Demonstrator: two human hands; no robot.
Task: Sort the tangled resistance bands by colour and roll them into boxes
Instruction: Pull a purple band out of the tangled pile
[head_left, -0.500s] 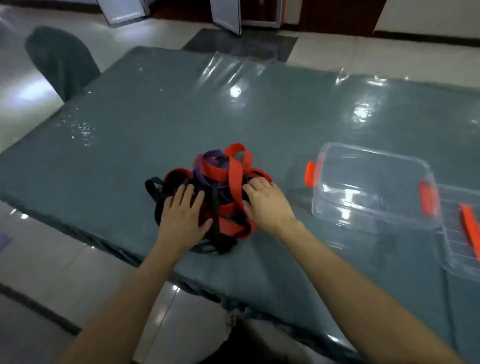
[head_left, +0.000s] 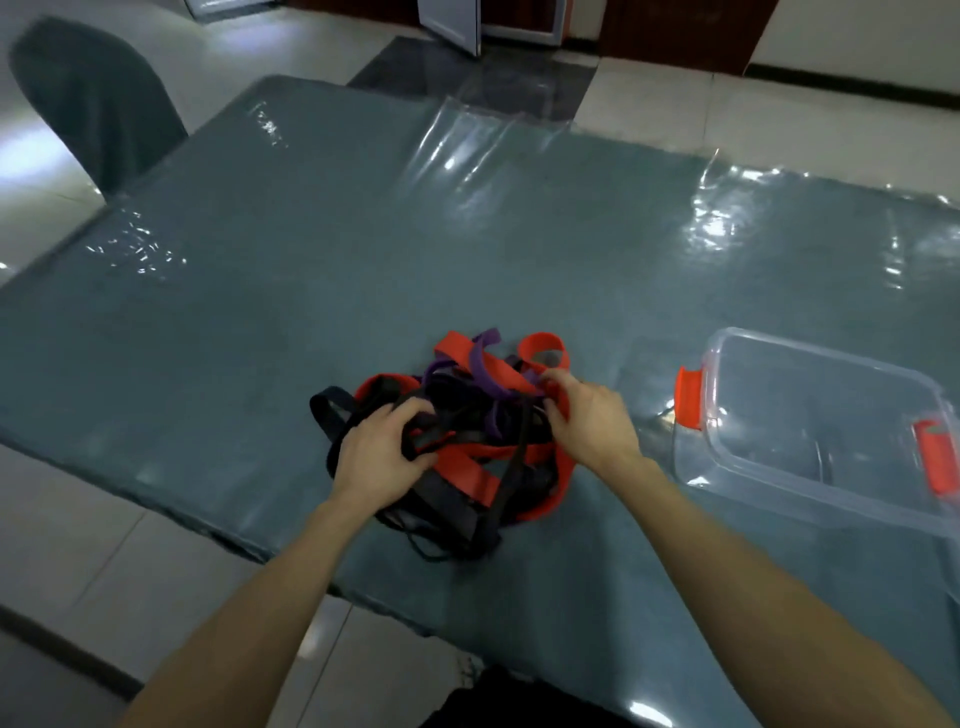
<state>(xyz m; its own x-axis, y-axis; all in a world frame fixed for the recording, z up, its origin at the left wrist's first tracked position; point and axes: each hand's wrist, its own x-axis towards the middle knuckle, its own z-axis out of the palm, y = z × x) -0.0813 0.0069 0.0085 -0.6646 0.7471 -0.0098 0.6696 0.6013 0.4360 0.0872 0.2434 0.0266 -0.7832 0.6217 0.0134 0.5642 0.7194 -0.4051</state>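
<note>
Now: band tangle (head_left: 467, 441) sits just left of clear box (head_left: 831, 358). Left hand (head_left: 382, 457) curls round black strand (head_left: 423, 439); right hand (head_left: 592, 421) pinches loop on box side. I'd pin mass, ease one colour free slowly, no yanking.

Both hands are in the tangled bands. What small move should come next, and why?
Probably lift the right hand to draw out the purple band it seems to pinch, while the left hand grips the black band: purple lies topmost, so should free easiest.
</note>
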